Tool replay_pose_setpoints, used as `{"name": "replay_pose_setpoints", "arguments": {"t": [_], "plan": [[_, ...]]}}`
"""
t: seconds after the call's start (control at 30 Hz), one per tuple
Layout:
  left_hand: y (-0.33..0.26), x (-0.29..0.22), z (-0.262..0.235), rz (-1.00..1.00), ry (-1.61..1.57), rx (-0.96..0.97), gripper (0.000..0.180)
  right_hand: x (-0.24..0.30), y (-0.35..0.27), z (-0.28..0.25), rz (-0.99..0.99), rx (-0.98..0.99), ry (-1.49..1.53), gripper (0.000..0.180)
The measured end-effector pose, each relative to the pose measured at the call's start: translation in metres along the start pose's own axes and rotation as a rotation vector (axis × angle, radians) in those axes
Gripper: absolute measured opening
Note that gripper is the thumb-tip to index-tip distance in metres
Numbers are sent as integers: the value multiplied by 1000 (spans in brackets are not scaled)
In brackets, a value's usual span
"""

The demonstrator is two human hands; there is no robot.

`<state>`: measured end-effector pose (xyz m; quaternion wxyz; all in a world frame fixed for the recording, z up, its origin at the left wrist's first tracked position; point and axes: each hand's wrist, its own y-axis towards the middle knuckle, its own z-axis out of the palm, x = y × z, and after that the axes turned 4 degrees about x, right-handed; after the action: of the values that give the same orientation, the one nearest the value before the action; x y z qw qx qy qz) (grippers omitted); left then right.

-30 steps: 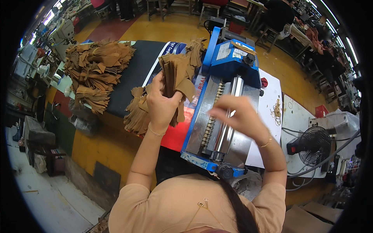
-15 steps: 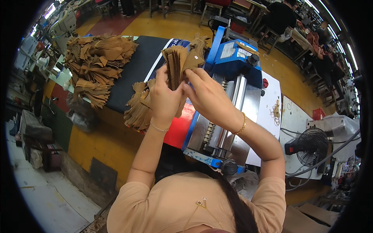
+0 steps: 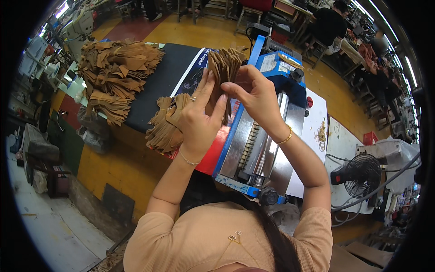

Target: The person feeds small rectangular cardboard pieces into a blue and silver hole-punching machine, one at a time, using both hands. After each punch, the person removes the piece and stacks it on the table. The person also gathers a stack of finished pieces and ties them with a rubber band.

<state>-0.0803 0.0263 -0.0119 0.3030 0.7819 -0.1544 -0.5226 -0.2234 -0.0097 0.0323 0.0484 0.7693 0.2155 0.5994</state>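
A thick bundle of brown leather pieces (image 3: 223,65) stands upright between my two hands, above the left side of the blue roller machine (image 3: 253,149). My left hand (image 3: 199,124) is wrapped round its left and lower part, fingers behind and thumb in front. At the bundle's right edge, my right hand (image 3: 260,97) pinches with thumb and curled forefinger; a faint thin strand seems to run there, too fine to name. Just left of my left hand lie smaller brown bundles (image 3: 163,124) on the table's near edge.
A large heap of brown leather bundles (image 3: 120,68) covers the black table's (image 3: 156,81) left end. Right of the machine, a loose pile of rubber bands (image 3: 321,136) lies on a white surface. Farther right stands a black fan (image 3: 362,174) with cables. Other people sit working at the back.
The bundle has turned in my hands and moved slightly right. My right hand has shifted from its front face to its right edge, and my left hand's back now faces up.
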Motion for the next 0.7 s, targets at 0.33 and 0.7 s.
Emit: {"name": "replay_pose_setpoints", "arguments": {"t": [0.33,0.7], "plan": [[7,-3,-15,-292,-487,25,35,-6,2,-8,42,24,54,30],[9,-7,-17,-499,-769,78,35,8,2,-12,5,-32,-116,28]]}}
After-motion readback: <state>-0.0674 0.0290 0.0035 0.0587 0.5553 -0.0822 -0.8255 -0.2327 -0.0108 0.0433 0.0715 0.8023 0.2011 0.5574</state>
